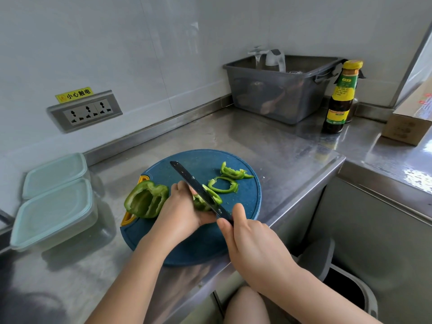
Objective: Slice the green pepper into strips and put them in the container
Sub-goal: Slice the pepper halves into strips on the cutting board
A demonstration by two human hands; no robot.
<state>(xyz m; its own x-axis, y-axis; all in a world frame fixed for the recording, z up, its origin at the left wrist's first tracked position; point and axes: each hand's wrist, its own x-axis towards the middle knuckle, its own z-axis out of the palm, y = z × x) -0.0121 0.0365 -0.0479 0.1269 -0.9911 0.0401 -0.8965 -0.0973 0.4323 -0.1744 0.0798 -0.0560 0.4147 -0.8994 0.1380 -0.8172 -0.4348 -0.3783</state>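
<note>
The left hand [184,206] lies curled over a pepper piece [200,204] on the cutting board [203,160], its fingers [181,187] clamping the piece down. The right hand [247,239] is wrapped round the handle of the knife [196,183], with the thumb and forefinger pinching where the blade starts.

The blade runs on a diagonal, from the right fingers away and to the left. It passes just beside the left knuckles on their right side and looks to be touching them. It crosses the pepper piece, so the slice being made is the part on the blade's far side from the left fingers. How deep the edge sits in the flesh is hard to tell, since the blade hides the cut.

Finished strips [223,184] lie right of the blade, apart from both hands. A pepper half [146,198], hollow side up, lies just left of the left hand.

Two containers [56,213] stand on the surface [268,146] well to the left of the left fingers, both lidded. The left hand is the nearer one, so moving the strips would likely mean a reach across and a lid off first.
</note>
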